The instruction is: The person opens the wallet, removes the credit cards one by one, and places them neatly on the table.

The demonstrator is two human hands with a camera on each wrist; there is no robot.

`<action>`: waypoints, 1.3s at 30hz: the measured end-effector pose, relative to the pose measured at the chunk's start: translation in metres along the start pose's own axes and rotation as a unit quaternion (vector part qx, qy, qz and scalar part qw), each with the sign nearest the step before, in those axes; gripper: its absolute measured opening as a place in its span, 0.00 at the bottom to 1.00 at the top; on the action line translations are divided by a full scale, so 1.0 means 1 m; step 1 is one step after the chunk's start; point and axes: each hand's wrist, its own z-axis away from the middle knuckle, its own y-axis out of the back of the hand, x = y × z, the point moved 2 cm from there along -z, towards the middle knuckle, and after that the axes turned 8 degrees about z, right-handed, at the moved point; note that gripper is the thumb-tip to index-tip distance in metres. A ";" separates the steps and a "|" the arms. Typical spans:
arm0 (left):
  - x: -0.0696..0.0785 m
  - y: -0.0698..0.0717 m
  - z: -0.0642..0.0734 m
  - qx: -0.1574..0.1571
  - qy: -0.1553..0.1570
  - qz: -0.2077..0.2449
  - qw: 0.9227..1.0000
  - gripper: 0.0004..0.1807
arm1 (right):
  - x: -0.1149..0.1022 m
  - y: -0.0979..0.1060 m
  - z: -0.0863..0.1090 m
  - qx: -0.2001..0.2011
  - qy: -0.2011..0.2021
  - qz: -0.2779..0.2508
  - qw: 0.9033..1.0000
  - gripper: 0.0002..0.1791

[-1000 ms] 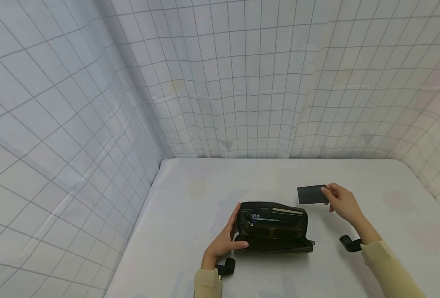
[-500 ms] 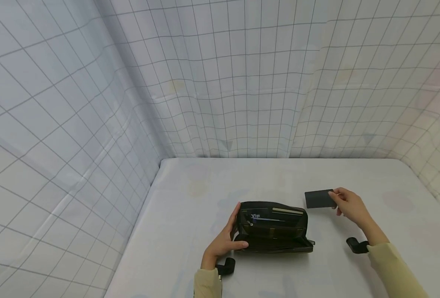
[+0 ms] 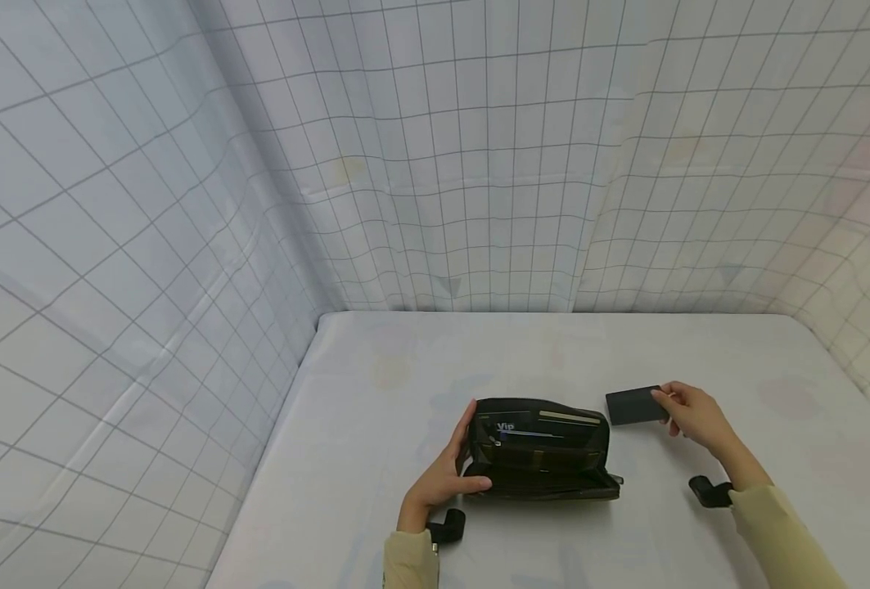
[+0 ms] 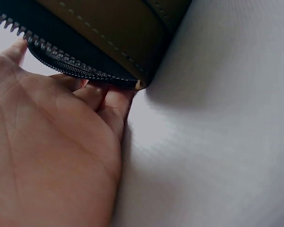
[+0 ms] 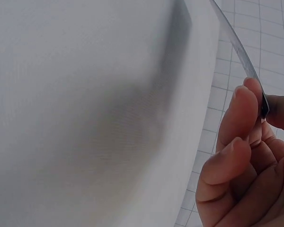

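Has just drawn the thin dark-grey rectangular card (image 3: 632, 406) slightly rightward and nearer the body, so keeping it outside the open black zip-edged wallet (image 3: 541, 442), beyond its right end. Pinches it between thumb and fingers of the right hand (image 3: 694, 415), above the white-covered desk (image 3: 376, 425). Grips the wallet's left end with the left hand (image 3: 438, 477), thumb forward.

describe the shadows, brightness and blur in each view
Head: soft shadow on the white table beside the right sleeve, "Vip" legible inside the wallet; left wrist: bright patch beside the left hand; right wrist: broad, blurry shadow near the right hand.
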 end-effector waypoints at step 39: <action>-0.014 0.003 0.000 0.002 -0.019 0.006 1.000 0.56 | 0.017 -0.008 0.002 -0.023 -0.085 0.106 0.990 0.28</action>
